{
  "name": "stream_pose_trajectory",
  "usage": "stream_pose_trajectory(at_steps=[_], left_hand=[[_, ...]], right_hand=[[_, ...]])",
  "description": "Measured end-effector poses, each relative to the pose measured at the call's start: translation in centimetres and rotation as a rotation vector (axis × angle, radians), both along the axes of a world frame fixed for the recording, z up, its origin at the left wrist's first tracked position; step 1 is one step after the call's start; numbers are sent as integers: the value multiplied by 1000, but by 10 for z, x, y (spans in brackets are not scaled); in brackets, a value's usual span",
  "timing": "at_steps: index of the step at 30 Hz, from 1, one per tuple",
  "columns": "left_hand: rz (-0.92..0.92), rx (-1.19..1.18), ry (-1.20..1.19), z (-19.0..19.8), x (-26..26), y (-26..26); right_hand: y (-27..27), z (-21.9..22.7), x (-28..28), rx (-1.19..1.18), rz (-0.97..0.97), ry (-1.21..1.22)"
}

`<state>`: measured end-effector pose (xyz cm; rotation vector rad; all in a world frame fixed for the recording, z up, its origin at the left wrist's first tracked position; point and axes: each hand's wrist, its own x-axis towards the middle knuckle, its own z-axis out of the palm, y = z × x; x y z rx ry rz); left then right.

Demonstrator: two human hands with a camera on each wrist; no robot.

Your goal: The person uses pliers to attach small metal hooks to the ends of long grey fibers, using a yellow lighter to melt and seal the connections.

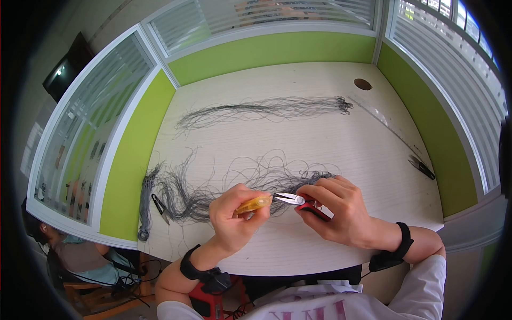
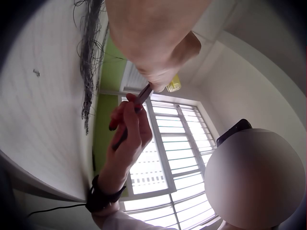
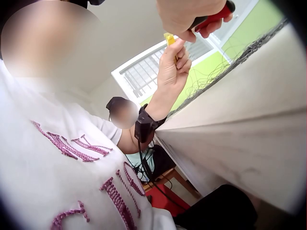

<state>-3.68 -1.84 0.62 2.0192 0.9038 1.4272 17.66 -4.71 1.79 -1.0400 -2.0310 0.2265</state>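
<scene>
In the head view my left hand grips a translucent yellow tool handle between thumb and fingers. My right hand holds pliers with red and black handles. The metal nose of the pliers points left and meets the tip of the yellow-handled tool, close to the left fingertips. What the plier nose bites on is too small to see. Below and behind both hands, a tangled bundle of thin grey wire-like strands lies along the table. The left wrist view shows the plier nose right at the left fingers.
Another strand bundle stretches across the back of the table. At right lie a clear ruler and black thread snips; more snips lie at left. Green partitions enclose three sides. A person sits beyond the left one.
</scene>
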Motion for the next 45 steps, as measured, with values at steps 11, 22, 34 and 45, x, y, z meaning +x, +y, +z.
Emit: stream_pose_trajectory(at_steps=[11, 22, 34, 45], left_hand=[[-22, 83, 23, -1, 0, 2], [-8, 185, 40, -1, 1, 3], [5, 291, 99, -1, -1, 3], [7, 294, 150, -5, -4, 3]], right_hand=[[-1, -3, 0, -24, -1, -3], [-3, -2, -1, -41, 1, 11], [-5, -2, -2, -60, -13, 43], [-5, -6, -1, -42, -9, 16]])
